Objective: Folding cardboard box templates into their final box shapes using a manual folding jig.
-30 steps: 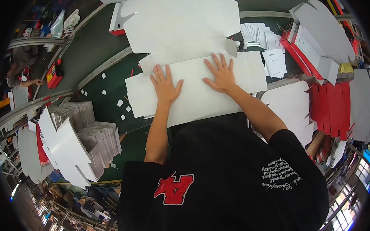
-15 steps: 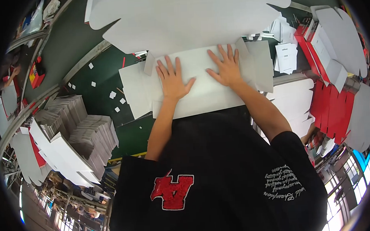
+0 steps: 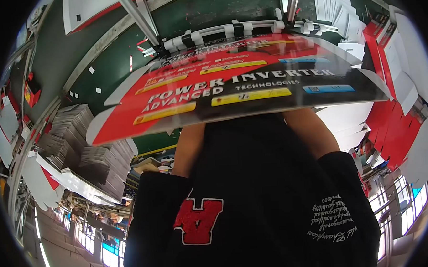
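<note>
With both hands hidden under the raised red printed carton blank, finger state can't be told, w/ stacks of flat blanks close by left, so the sheet could snag & slip.

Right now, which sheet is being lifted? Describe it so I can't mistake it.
Over the green table, just past the black shirt, one large flat carton sheet fills the middle. It alone shows its red printed face with yellow bars, raised above the white stacks at left.
</note>
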